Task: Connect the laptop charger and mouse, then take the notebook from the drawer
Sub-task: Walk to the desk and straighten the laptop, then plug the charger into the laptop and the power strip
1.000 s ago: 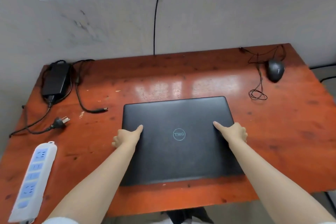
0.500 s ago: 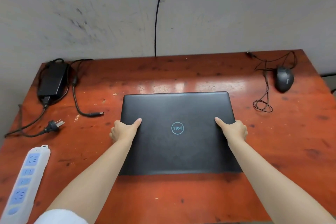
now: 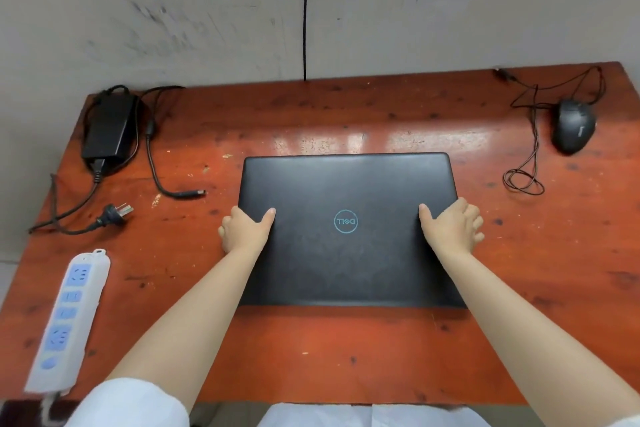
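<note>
A closed black laptop (image 3: 346,253) lies flat in the middle of the red-brown wooden desk (image 3: 346,350). My left hand (image 3: 244,230) grips its left edge, thumb on the lid. My right hand (image 3: 450,227) holds the right edge, thumb on the lid and fingers spread beside it. The black charger brick (image 3: 109,126) sits at the back left, its barrel plug (image 3: 195,192) and wall plug (image 3: 116,213) lying loose on the desk. A black wired mouse (image 3: 573,126) rests at the back right with its cable (image 3: 524,180) coiled beside it. No drawer or notebook is in view.
A white power strip with blue sockets (image 3: 65,319) lies along the desk's front left edge. A black cable (image 3: 304,10) runs down the scuffed grey wall behind the desk. White sleeves and clothing show at the bottom.
The laptop has been slid away from the front edge toward the desk's middle with both hands on it. My view has tilted down and closer; the window ledge is almost out of view.
</note>
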Motion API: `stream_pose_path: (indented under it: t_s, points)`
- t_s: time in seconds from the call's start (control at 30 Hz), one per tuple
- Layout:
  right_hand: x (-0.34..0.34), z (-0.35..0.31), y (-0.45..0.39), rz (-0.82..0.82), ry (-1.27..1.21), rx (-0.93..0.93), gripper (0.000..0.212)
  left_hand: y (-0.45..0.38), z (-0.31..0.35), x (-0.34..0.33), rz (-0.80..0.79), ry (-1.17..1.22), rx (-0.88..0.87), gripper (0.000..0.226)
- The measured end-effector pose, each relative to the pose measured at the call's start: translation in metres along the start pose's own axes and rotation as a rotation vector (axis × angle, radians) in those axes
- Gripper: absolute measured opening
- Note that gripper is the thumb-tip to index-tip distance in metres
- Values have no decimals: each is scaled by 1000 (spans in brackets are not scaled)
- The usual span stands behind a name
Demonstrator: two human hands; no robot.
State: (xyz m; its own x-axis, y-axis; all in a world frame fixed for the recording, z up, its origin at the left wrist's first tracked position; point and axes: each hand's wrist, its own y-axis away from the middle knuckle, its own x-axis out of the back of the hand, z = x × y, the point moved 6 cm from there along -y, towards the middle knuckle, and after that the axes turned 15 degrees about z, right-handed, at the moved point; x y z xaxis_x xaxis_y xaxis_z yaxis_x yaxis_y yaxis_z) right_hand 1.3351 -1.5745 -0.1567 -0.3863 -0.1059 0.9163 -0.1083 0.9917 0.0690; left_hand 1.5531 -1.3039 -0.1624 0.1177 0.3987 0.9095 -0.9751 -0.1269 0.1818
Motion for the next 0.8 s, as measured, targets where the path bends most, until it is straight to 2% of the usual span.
stream_pose_path:
  t_s: [0.07,0.13,0.3,0.4,0.5,0.63,0.73,0.8]
  points:
    - [-5,-24,15,28,49,203,63,-4,0,3,-21,-65,-77,61]
    - [-18,-53,39,-32,62,377,57,-12,-3,11,-21,-116,-163,56]
    - [-60,-129,111,-171,-19,636,40,-57,-22,39,35,-215,-347,44]
    - [-85,-167,140,-179,37,663,44,-98,-35,52,57,-293,-486,42]
    - [-104,-193,160,-147,87,597,52,-134,-41,55,48,-333,-696,38]
    - [-124,-210,174,-154,207,568,73,-154,-46,49,-31,-313,-943,26]
    - [-137,-242,166,-210,208,634,78,-166,-42,46,-93,-323,-1043,26]
    - [-142,-262,159,-250,212,635,71,-172,-40,45,-125,-347,-1067,27]
